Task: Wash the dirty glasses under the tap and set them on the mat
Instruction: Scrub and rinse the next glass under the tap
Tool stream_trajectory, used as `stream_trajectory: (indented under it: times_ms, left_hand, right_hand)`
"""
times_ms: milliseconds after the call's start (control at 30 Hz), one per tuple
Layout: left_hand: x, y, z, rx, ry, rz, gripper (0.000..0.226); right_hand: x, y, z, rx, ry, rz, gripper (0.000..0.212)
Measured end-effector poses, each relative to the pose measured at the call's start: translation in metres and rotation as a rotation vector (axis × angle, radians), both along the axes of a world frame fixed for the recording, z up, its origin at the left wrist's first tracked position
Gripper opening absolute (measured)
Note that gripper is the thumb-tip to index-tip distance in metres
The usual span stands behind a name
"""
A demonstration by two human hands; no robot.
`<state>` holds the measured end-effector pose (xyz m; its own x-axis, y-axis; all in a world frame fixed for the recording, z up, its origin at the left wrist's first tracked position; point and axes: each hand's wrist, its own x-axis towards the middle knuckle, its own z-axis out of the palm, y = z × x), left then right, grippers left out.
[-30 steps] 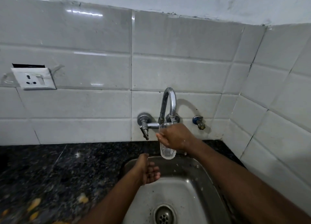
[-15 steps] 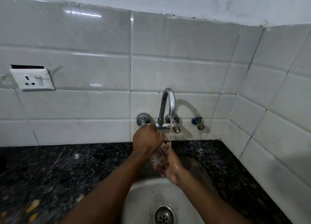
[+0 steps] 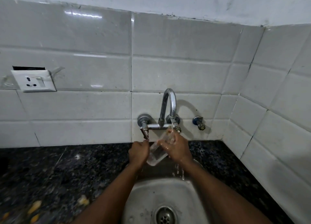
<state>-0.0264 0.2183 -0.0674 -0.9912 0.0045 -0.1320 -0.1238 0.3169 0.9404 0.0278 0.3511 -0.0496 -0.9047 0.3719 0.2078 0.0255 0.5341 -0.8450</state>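
Glass [image 3: 155,154] held tilted over the back rim of the sink [image 3: 146,195], mouth raised toward the spout of the tap [image 3: 170,104], base pointing down toward the person. Water runs from the spout onto the rim end of the glass and over the right hand [image 3: 176,148]; drips fall from the right wrist into the basin.

Left hand [image 3: 138,152] closed around the lower part of the glass, knuckles toward the camera. Right hand wrapped over the upper part near the mouth, fingers partly across it; whether any finger reaches inside cannot be told through the wet glass. Both hands on the one glass, close together, just below the tap's lever handle [image 3: 144,131].

Step in hand, by judgement: rinsing and rubbing the glass under the stream. To do it well, the mouth should stay under the flow so that water fills and spills out. The left hand should hold the base firm while the right turns or rubs around the rim, inside and out. Wet glass is likely slippery, so one hand should not loosen before the other is set.

No mat or other glasses in view. Dark speckled tabletop [image 3: 50,173] runs along both sides of the sink, with yellow scraps [image 3: 34,209] near its front left edge.
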Motion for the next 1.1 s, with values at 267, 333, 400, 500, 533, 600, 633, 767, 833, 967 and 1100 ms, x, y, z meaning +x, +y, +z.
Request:
stream_trajectory:
  times_ms: [267, 333, 400, 500, 533, 600, 633, 767, 833, 967, 1100]
  left_hand:
    - [-0.025, -0.009, 0.041, -0.143, 0.260, 0.067, 0.029]
    - [-0.029, -0.004, 0.046, -0.227, 0.316, 0.026, 0.028]
    - [-0.029, 0.003, 0.050, -0.372, 0.384, -0.060, 0.023]
    - [-0.029, 0.007, 0.048, -0.418, 0.392, -0.100, 0.011]
    - [-0.030, 0.006, 0.045, -0.363, 0.373, -0.066, 0.015]
    - [-0.029, 0.005, 0.031, -0.231, 0.311, 0.005, 0.025]
    - [-0.023, 0.008, 0.023, -0.178, 0.253, 0.030, 0.026]
    - [0.010, 0.028, -0.005, 0.147, -0.205, 0.105, 0.046]
    - [0.020, 0.033, -0.002, 0.479, -0.448, 0.004, 0.055]
    - [0.022, 0.034, 0.014, 0.944, -0.580, -0.166, 0.061]
    - [0.026, 0.044, 0.024, 0.855, -0.461, -0.049, 0.046]
  right_hand:
    - [0.005, 0.023, 0.015, 0.555, 0.031, 0.109, 0.075]
    - [0.005, 0.024, 0.020, 0.497, 0.104, 0.053, 0.073]
    - [0.004, 0.025, 0.024, 0.456, 0.118, 0.035, 0.076]
    - [0.006, 0.025, 0.028, 0.510, 0.132, 0.025, 0.074]
    - [0.008, 0.024, 0.028, 0.488, 0.152, 0.014, 0.072]
    - [0.013, 0.022, 0.028, 0.407, 0.201, -0.031, 0.066]
    - [0.015, 0.019, 0.028, 0.356, 0.215, -0.051, 0.064]
    - [0.018, 0.011, 0.021, 0.161, 0.246, -0.049, 0.054]
    - [0.022, 0.008, 0.019, 0.062, 0.256, -0.048, 0.053]
    - [0.034, 0.003, 0.013, -0.207, 0.252, -0.020, 0.050]
    - [0.049, 0.009, 0.006, -0.581, 0.144, 0.045, 0.047]
